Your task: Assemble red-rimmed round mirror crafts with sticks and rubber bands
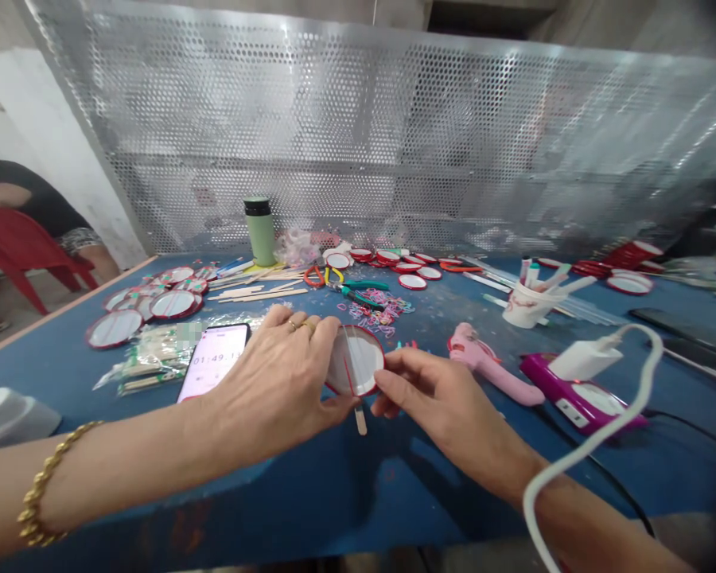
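Note:
Over the front of the table, a round white disc with a red rim [367, 360] is held between both hands. A red line runs down its face, and a flat wooden stick [361, 420] sticks out below its lower edge. My left hand [289, 358] grips the disc's left side, fingers at the upper rim and thumb at the bottom. On the right rim, my right hand [426, 382] pinches the disc between thumb and fingers. Right of that hand lies a pink glue gun [492, 370]. Partly behind my left wrist is a phone [215, 360] showing a timer.
Several red-rimmed discs [114, 328] lie at the left, others at the back. Loose wooden sticks [266, 291], pliers [363, 294] and small coloured bands [382, 314] lie mid-table. A purple power strip [573, 406] trails a white cable [597, 446]. Behind stands a perforated metal panel [358, 135].

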